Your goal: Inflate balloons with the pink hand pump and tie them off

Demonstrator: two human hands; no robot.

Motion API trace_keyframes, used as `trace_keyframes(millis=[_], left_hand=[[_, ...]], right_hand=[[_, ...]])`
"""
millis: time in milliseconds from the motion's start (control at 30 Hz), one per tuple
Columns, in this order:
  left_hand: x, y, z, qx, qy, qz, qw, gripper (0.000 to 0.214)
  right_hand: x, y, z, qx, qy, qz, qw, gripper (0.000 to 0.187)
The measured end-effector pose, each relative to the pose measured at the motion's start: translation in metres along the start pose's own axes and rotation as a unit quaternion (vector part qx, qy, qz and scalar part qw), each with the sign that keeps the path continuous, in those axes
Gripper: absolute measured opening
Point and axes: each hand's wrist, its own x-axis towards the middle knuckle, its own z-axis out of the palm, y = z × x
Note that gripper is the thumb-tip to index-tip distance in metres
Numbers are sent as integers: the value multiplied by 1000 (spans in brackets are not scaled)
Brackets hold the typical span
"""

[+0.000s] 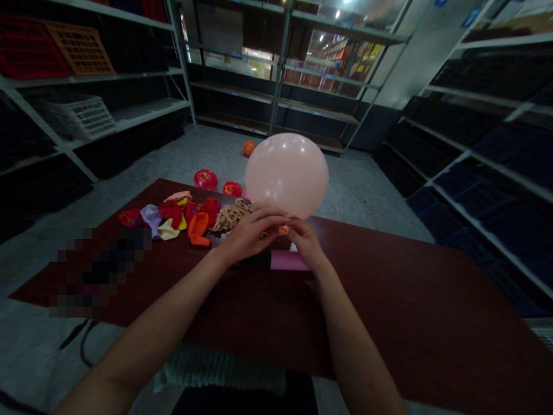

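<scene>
Inflated balloon (287, 170) beyond left grip (246, 235), right grip (306, 241); mouth (283, 230) between.

Balloon (287, 173) blocks ahead; tan bundle (231, 215) left; table (410, 305) passable rightward

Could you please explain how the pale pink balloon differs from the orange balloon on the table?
The pale pink balloon is inflated and round; the orange balloon is limp. The pale pink balloon looks much larger than the orange balloon. The left grip and right grip meet at the pale pink balloon's neck; the orange balloon lies on the table.
</scene>
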Motion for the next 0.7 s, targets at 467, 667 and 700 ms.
trace_keyframes(millis=[467,667,700], left_hand=[[-5,10,10,-14,52,-12,998,15],[-6,12,13,-62,86,-23,994,13],[-6,11,12,-66,84,-33,994,13]], right_hand=[[1,5,7,18,24,25,999,46],[2,-6,8,30,-9,10,999,46],[1,-9,8,38,-19,14,999,45]])
